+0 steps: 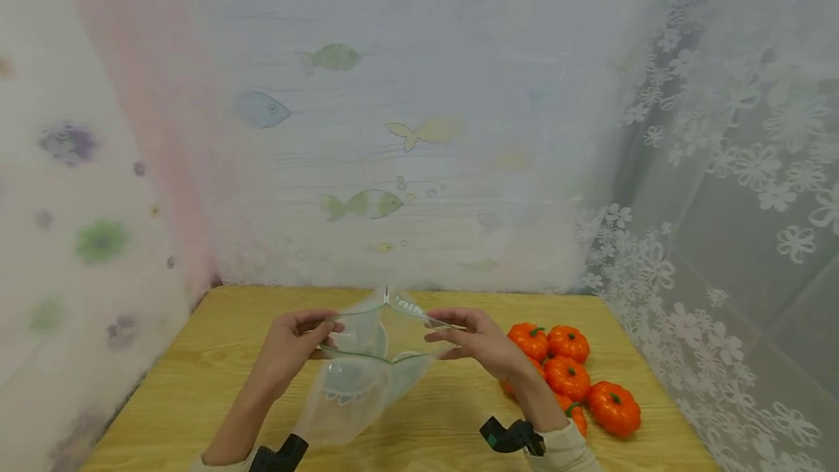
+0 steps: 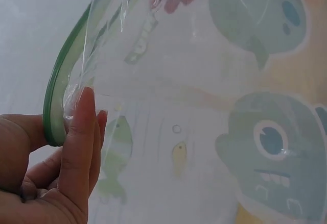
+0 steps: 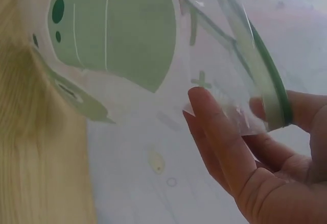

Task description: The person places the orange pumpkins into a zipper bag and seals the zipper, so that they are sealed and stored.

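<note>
Fingers (image 2: 76, 147) and thumb of the left hand (image 1: 291, 348) pinch one side of the mouth of a clear plastic bag (image 1: 350, 399), with the thumb close to the fingers and only the film and its rim between them. The right hand (image 1: 481, 341) pinches the opposite side in much the same way, a long finger reaching nearly straight along the film. Between the hands the mouth, edged with green strips, stands spread apart. The bag is over the near middle of the table (image 1: 190, 377); whether its bottom touches the top, I cannot tell. Pale green-blue cartoon figures are printed on its sides.

Light yellow wood with a visible grain makes up the tabletop. On its right side sits a cluster of orange pumpkins (image 1: 567, 379) with green stems, partly hidden by the right forearm.

Behind the table rises a pale backdrop (image 1: 459, 57) with faded green, blue and yellow fish. To the left a whitish sheet (image 1: 98, 188) carries blurry purple and green flowers, with a pink band (image 1: 140, 93) near the corner. To the right, a see-through curtain (image 1: 754, 166) with white flowers covers a grey wall.
</note>
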A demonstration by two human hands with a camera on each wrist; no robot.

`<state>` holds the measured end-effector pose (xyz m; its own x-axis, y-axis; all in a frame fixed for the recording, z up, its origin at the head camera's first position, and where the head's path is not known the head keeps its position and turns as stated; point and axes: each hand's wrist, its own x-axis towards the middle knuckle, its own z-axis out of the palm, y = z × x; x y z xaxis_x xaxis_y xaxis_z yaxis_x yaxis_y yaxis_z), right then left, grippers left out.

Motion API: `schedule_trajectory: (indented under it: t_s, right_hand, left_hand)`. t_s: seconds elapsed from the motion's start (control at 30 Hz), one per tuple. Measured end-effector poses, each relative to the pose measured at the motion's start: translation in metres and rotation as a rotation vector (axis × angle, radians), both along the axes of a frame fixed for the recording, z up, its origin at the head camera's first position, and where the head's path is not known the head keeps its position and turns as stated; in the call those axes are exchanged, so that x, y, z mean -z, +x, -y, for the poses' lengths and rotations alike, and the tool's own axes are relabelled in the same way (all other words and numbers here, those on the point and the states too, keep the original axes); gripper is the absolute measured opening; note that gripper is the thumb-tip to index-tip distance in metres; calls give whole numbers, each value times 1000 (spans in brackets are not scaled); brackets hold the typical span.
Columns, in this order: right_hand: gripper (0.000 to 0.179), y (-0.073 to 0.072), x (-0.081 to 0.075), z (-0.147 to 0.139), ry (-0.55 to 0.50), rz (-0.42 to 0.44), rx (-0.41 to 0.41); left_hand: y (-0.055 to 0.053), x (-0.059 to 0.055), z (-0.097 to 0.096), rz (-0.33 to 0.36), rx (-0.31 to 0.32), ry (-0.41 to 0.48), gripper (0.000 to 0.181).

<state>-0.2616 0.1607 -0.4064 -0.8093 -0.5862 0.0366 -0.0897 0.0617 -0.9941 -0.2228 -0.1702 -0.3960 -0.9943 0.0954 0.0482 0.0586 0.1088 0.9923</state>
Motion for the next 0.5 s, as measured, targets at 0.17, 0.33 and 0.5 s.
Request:
schedule_trajectory:
  t_s: [0.17, 0.33, 0.5]
  right_hand:
    - [51, 8, -3, 5, -17, -14, 9]
    - [48, 15, 0, 5, -46, -30, 55]
    - [44, 21, 7, 3, -92, -101, 125]
  left_hand:
    - [0, -6, -9, -34, -16, -22, 37]
    - [-4, -6, -22, -53, -66, 27, 32]
    - [-9, 0, -27, -46, -101, 19, 30]
